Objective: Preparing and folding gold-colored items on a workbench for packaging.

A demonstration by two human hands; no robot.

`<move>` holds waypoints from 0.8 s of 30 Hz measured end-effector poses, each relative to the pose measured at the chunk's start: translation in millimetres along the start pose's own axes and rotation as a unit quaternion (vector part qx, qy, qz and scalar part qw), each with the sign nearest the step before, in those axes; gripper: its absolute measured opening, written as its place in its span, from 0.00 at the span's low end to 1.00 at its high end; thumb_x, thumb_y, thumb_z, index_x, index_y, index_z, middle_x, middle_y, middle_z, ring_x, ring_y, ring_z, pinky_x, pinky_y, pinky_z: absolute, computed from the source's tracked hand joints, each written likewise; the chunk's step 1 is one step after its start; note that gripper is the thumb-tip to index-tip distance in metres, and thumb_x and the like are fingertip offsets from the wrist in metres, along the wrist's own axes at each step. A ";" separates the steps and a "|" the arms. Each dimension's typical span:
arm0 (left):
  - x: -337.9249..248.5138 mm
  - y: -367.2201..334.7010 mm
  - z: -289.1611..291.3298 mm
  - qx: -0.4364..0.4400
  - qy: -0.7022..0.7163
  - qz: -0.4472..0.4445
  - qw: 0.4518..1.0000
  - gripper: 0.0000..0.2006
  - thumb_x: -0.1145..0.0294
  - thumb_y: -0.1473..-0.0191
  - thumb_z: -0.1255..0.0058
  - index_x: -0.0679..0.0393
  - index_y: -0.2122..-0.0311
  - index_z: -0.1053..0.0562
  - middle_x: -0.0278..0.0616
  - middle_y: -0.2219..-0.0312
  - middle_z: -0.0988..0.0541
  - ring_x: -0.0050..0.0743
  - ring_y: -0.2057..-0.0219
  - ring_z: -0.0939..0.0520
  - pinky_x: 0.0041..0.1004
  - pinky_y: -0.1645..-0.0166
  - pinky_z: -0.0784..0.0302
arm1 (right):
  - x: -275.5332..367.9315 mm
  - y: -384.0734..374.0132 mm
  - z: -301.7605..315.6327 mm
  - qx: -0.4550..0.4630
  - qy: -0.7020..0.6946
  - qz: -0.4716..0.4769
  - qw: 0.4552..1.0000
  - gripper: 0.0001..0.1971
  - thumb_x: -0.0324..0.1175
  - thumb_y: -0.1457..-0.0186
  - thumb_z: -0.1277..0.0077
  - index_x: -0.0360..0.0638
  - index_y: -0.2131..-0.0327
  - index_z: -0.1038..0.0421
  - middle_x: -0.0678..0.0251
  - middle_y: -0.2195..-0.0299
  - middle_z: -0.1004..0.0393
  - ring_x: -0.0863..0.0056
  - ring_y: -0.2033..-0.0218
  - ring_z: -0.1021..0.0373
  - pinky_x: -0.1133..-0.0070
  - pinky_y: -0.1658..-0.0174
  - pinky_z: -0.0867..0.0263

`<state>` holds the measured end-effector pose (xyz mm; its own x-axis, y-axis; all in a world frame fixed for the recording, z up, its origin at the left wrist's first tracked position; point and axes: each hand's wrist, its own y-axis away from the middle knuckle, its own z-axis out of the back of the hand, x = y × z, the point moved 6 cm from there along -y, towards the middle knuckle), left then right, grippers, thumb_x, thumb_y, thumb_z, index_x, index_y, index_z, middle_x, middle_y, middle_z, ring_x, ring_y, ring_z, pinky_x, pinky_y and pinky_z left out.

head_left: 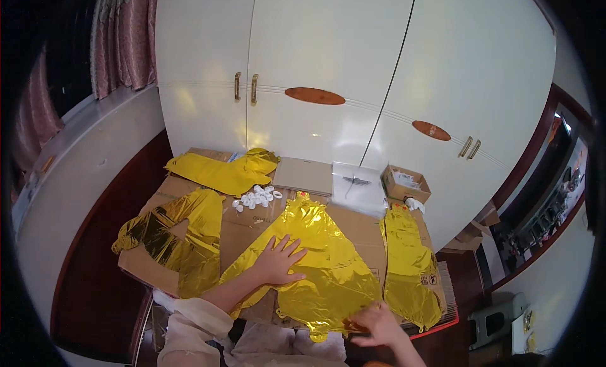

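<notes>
Left hand: your fingers are spread and extended, pressed palm down on the middle foil piece and gripping nothing.
Right hand: blurred at the lower right border of the middle foil piece; whether your fingertips pinch it, one cannot tell.
Middle foil piece: gold, shiny and creased; it lies beneath your left fingers, narrow beyond them and broad toward your right fingers.
Left foil piece: gold, bent about a gap, lying to the left of your left fingers.
Far foil piece: gold, beyond your left fingers and to their left.
White pieces: small, some ring-shaped, heaped beyond your left fingertips.
Right foil piece: gold, beyond your right fingers and to their right.
Clear plastic: flat, well beyond your right fingers.
Small box: brown, open-topped, beyond your right fingers, with white contents.
Cardboard: brown, spread beneath the foil under your left fingers.
</notes>
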<state>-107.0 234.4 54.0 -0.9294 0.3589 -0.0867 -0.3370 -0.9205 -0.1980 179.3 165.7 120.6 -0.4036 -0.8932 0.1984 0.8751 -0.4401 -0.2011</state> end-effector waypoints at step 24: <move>-0.4 2.7 1.4 -0.028 -0.011 -0.015 0.999 0.39 0.30 0.48 0.63 0.47 0.38 0.39 0.49 0.39 0.40 0.59 0.37 0.44 0.61 0.38 0.52 | -200.9 -168.7 -76.9 0.098 -0.168 -0.324 0.926 0.28 0.46 0.60 0.36 0.42 0.56 0.29 0.51 0.57 0.28 0.57 0.56 0.32 0.69 0.54 0.34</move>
<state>-107.7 231.6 54.9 -0.9219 0.3829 -0.0583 -0.3572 -0.8987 -0.2546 92.1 412.3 40.9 -0.7841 -0.3543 0.5096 0.5232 -0.8190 0.2356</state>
